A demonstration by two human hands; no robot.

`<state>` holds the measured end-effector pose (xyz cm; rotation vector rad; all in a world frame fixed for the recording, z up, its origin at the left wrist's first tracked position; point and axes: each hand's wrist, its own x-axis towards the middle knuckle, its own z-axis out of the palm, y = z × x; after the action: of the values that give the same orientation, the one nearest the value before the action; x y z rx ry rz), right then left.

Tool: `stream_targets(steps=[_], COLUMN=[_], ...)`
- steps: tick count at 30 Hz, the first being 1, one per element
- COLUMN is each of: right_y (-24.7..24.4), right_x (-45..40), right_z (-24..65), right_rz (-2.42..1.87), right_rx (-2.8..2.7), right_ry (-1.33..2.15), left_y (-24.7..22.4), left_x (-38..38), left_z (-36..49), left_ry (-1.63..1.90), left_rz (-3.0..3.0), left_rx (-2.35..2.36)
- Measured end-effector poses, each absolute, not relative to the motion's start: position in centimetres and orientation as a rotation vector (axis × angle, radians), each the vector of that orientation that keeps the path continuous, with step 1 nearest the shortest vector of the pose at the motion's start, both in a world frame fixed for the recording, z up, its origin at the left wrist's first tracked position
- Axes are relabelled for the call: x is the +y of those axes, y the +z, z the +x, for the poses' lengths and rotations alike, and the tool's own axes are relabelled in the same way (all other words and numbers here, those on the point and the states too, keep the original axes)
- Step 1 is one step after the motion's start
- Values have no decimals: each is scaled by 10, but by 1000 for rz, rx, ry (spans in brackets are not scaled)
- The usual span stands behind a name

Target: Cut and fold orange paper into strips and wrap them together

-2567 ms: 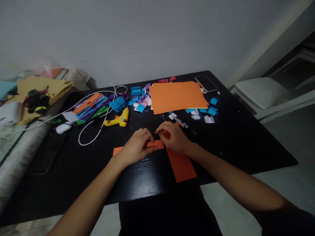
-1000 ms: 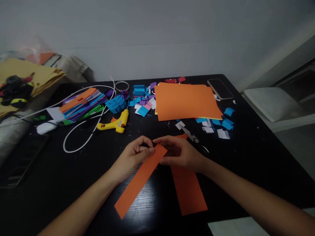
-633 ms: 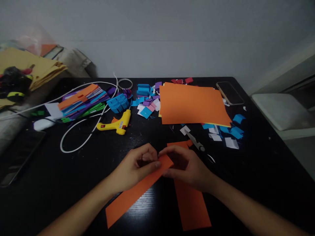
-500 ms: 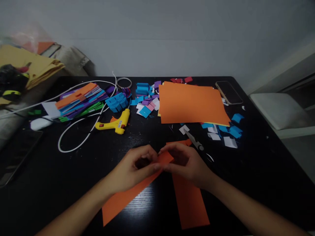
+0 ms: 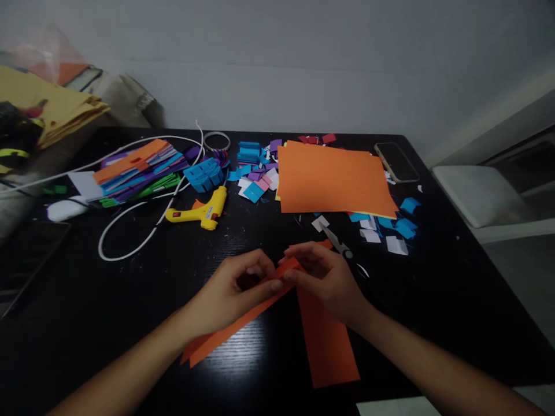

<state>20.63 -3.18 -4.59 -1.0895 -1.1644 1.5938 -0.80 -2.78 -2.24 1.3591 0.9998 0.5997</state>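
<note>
A person's left hand (image 5: pixel 234 294) and right hand (image 5: pixel 332 284) both pinch one orange paper strip (image 5: pixel 224 333) above a dark surface (image 5: pixel 143 300), thumbs and fingers closed on it, beside a second orange strip (image 5: pixel 328 346) lying under the right hand. The held strip could crease askew if its edges slipped under uneven pressure, and the scissors (image 5: pixel 346 251) near the right hand could nick a straying finger. A label (image 5: pixel 209 212) shows on the yellow glue gun (image 5: pixel 202 214), its print too small to read.
</note>
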Motion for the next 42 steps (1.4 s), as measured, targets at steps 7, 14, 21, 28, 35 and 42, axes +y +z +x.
stream_targets(steps=[7, 14, 21, 28, 35, 42], right_y=[-42, -38, -38, -41, -39, -39], right_x=[-32, -32, -31, -30, -31, -31], right_z=[207, 207, 207, 206, 205, 203], right_rz=[-1137, -1136, -1147, -1105, -1082, -1058], right_rx=[-1162, -1142, -1007, -1027, -1026, -983], right_ry=[1540, 1547, 1636, 1639, 1637, 1655], left_y=[-19, -18, -22, -23, -23, -19], left_x=[-30, -32, -35, -33, -36, -37], left_z=[-3, -2, -6, -6, -7, -6], left_ry=[756, 850, 896, 923, 893, 903], left_rz=[1354, 1366, 1519, 1646, 1607, 1553], left_rx=[1018, 1057, 1062, 1090, 1092, 1120])
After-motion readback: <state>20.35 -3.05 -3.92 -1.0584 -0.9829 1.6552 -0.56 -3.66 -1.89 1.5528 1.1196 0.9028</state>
